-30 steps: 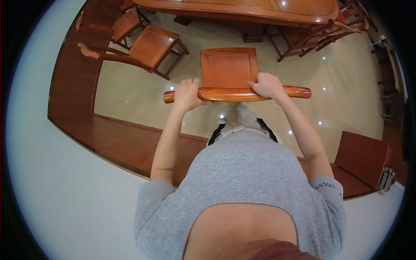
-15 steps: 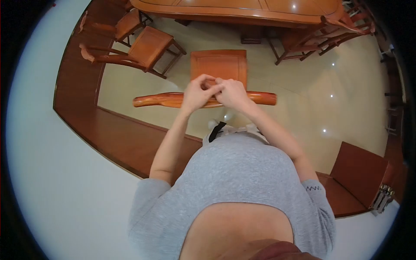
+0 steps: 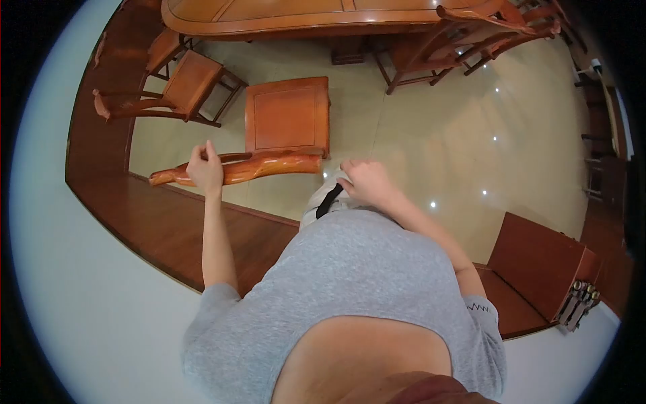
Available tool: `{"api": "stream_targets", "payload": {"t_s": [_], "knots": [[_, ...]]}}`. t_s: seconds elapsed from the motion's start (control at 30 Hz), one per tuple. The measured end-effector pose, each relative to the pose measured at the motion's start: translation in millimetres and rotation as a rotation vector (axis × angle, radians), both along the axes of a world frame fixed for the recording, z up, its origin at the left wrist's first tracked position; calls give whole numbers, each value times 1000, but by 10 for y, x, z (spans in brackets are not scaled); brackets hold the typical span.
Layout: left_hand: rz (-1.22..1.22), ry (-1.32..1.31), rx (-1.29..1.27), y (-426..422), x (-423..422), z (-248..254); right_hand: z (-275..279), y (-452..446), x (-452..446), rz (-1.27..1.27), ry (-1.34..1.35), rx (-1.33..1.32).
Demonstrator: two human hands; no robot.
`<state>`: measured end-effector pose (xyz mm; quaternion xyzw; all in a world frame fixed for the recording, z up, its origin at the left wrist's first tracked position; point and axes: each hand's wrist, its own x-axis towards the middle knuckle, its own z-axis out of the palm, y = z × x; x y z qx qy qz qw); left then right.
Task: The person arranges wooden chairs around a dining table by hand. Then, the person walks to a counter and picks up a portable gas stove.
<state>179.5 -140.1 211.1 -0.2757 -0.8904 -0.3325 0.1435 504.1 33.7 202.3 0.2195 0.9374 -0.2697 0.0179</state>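
My left hand [image 3: 205, 170] is raised over the left part of a chair's glossy wooden top rail [image 3: 276, 165]. Its fingers are curled in and the thumb points up; whatever they might hold is hidden. I cannot tell if the hand touches the rail. My right hand [image 3: 370, 182] hovers near my lap, right of the rail's end. Its fingers are loosely bent, thumb and index finger apart, with nothing visible between them. The chair's square brown seat [image 3: 287, 114] shows beyond the rail. A black strip [image 3: 329, 200] lies on light cloth at my waist.
A large wooden table [image 3: 303, 23] stands ahead, with wooden chairs at the left [image 3: 192, 81] and right [image 3: 431, 54]. Glossy tile floor [image 3: 431, 141] reflects lights. A reddish-brown box-like piece [image 3: 538, 259] stands at the lower right, beside a dark wooden ledge [image 3: 128, 209].
My hands, together over the top rail before, have parted: the left moved left, the right toward my lap. The view has shifted, so the chair and table appear further left.
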Motion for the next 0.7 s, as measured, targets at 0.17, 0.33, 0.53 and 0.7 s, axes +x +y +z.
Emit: {"api": "stream_targets", "payload": {"t_s": [0.17, 0.33, 0.53, 0.7], "knots": [[179, -24, 13, -13, -36, -35, -261, 220, 237, 72, 38, -149], [367, 104, -90, -58, -43, -119, -414, 738, 326, 86, -74, -156], [695, 156, -439, -48, 11, -63, -446, 1643, 298, 116, -132, -195], [947, 176, -538, -47, 4, -129, -375, 2427, 206, 170, -129, -47]]}}
